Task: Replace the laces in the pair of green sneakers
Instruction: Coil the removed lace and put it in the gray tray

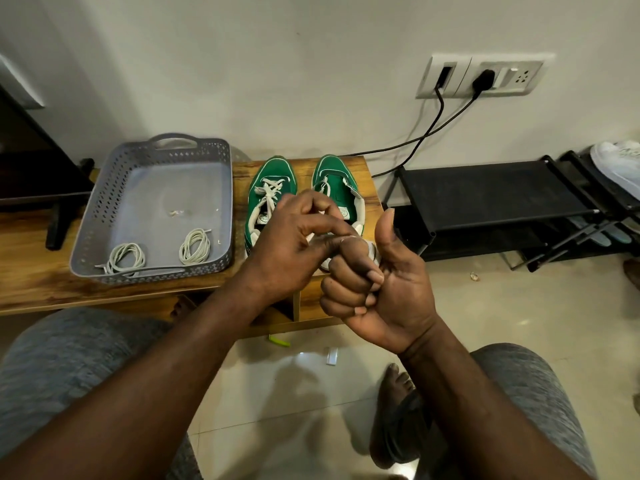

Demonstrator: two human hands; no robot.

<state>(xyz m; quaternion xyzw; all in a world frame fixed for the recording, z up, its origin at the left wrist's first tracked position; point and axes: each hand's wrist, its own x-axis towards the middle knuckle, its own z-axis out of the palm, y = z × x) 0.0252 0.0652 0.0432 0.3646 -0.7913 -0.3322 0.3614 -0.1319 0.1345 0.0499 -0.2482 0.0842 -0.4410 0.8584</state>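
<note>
Sneakers (277, 171) stood side by side on the table (34, 271), toes to the wall, one laced, one mostly bare. Beside them I saw a grey tray (86, 216) with two coiled laces (126, 259). In front, I had the right hand (377, 289) clenched, thumb up, a white lace (350, 239) over its fingers; the left hand (294, 237) pinched that lace.
</note>
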